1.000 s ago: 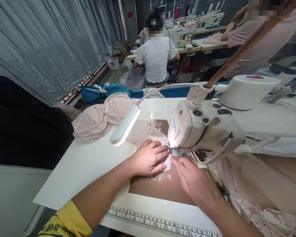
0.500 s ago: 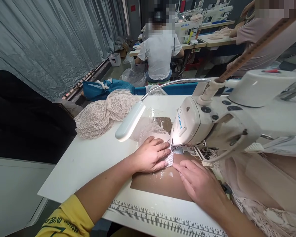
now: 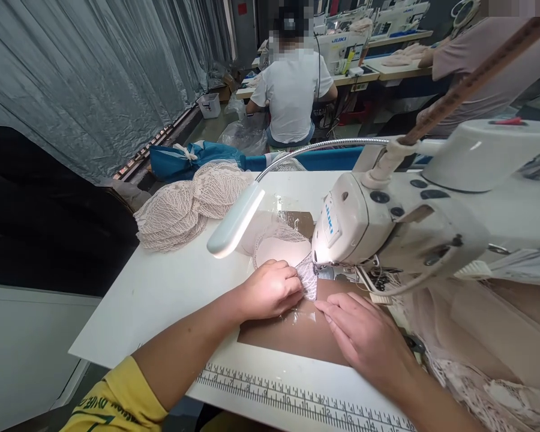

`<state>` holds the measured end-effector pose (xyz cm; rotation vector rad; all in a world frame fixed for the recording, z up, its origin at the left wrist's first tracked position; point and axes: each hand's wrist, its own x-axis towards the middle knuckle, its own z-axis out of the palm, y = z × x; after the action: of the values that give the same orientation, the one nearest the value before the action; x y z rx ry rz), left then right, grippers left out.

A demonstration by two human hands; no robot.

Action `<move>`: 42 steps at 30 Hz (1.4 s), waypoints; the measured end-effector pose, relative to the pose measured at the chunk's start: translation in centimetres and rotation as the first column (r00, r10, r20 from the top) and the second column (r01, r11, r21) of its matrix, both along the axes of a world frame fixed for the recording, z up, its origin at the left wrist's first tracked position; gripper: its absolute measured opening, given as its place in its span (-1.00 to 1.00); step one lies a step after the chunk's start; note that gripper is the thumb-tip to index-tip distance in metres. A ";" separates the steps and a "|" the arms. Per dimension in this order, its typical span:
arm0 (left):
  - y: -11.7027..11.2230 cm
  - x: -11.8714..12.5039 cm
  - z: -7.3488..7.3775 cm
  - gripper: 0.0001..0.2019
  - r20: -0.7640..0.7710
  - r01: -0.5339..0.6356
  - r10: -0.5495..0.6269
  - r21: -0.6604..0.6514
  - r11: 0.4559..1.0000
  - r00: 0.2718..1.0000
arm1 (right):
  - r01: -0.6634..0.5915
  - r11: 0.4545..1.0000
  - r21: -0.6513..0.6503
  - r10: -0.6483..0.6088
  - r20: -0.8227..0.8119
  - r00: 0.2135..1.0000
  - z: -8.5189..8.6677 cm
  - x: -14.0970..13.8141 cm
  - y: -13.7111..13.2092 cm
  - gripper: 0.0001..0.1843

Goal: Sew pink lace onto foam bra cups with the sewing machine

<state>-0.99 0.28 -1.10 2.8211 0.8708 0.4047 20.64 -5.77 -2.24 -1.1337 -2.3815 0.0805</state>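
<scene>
A pale pink lace piece lies under the needle end of a white sewing machine. My left hand is curled with its fingers gripping the lace's left edge. My right hand lies flat with fingers stretched out on the brown plate, its fingertips just below the lace. A padded cup of the same garment lies behind my left hand.
A stack of lace cups sits at the table's back left. A gooseneck lamp hangs over the work. A printed ruler runs along the front edge. Lace fabric piles at the right. Other people sit at machines behind.
My left hand has gone from lying flat on the lace to curling its fingers round the lace's edge and pulling back slightly. My right hand has barely moved.
</scene>
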 end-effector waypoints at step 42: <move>0.2 -0.9 0.1 -0.72 -0.017 0.141 -0.141 -0.019 0.990 0.990 | -0.017 0.996 -0.086 0.018 0.007 1.000 0.3 -0.4 -0.5 -0.68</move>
<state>-1.84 0.45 -1.02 2.8510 0.6689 0.3502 20.26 -6.27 -1.96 -1.1544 -2.4156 0.1860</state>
